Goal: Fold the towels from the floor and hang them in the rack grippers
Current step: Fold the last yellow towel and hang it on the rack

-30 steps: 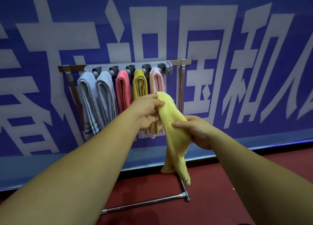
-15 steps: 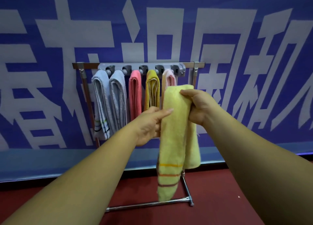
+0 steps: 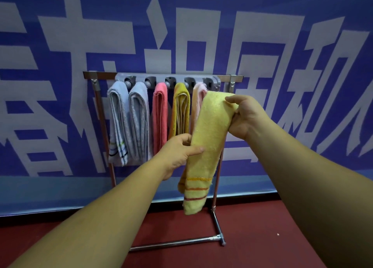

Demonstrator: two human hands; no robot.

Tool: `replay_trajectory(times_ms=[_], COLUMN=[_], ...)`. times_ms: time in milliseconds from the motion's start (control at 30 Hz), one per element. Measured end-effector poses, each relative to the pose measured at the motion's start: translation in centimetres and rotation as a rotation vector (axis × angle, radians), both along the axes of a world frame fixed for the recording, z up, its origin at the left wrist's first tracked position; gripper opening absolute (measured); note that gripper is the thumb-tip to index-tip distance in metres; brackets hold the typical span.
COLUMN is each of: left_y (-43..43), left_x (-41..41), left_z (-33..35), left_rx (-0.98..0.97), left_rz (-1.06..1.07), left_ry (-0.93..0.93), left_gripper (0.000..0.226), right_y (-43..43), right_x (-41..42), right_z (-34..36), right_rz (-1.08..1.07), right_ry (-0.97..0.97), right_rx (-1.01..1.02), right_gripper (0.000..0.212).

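**Item:** yellow towel point(image 3: 210, 138), folded into a long narrow strip, striped at the low end. Held in the air in front of the rack point(image 3: 232, 78), off the floor point(image 3: 262, 237). Long axis from 1 o'clock at the top fold down to 7 o'clock at the free end.

**Right hand** point(image 3: 245, 117): fingers curled round the top fold, gripping it.

**Left hand** point(image 3: 177, 152): thumb across the front of the strip at mid-length, fingers behind, pinching the left edge.

**Deciding relation:** gripper strip point(image 3: 167, 80) at 11 o'clock from the right hand, just above and beyond the top fold. Right hand nearer to it than the left, and holding the end meant to go in. Likely next: a lift of the top fold toward 11 o'clock into a gripper, left hand steadying the hanging length.

**Count, hung on the rack:**
- grey towels point(image 3: 119, 122): two
- coral towel point(image 3: 160, 116): one
- mustard towel point(image 3: 181, 114): one
- pale pink towel point(image 3: 196, 104): one, partly hidden behind the yellow strip

Five hung, one in hand.

**Grippers visible on the strip:** five (each seemingly taken; a free slot not plainly shown, so cannot tell).
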State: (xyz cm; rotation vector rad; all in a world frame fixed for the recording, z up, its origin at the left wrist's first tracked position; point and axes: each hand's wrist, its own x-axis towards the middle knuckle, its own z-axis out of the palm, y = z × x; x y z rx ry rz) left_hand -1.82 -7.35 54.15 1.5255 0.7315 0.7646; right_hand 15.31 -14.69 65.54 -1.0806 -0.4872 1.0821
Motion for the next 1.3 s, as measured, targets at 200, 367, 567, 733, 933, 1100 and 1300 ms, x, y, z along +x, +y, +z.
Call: replay_trajectory(times_ms=[200, 367, 567, 733, 933, 1100, 1300], left_y=[0.1, -0.5, -0.4, -0.4, 0.7, 1.3, 2.3], left_x=[-1.1, -1.3, -0.7, 0.9, 3.5, 4.1, 2.6], left_z=[-1.1, -1.0, -1.7, -0.1, -0.6, -2.0, -1.6], left_rx=[-0.027, -0.063, -0.031, -0.208, -0.400, -0.548, -0.599], left_rz=[-0.105, -0.225, -0.255, -0.152, 0.123, 0.276, 0.497], left_ry=[0.023, 0.059, 0.177, 0.015, -0.037, -0.076, -0.249], left_gripper=[0.021, 0.015, 0.038, 0.008, 0.022, 0.020, 0.032], right_y=[0.3, 0.5, 2.2, 3.3, 1.7, -0.3, -0.4], right_x=[0.4, 0.3, 2.6, 4.7, 3.8, 2.1, -0.2], right_z=[-0.1, -0.7, -1.5, -5.3, -8.8, -8.7, -9.8], right_rz=[-0.028, -0.045, -0.080, 0.134, 0.430, 0.566, 0.595], right_ry=[0.005, 0.048, 0.069, -0.350, -0.774, -0.895, -1.080], right_rx=[-0.040, -0.055, -0.049, -0.381, -0.602, -0.524, -0.346], right_gripper=[0.039, 0.036, 0.050, 0.073, 0.057, 0.064, 0.127])
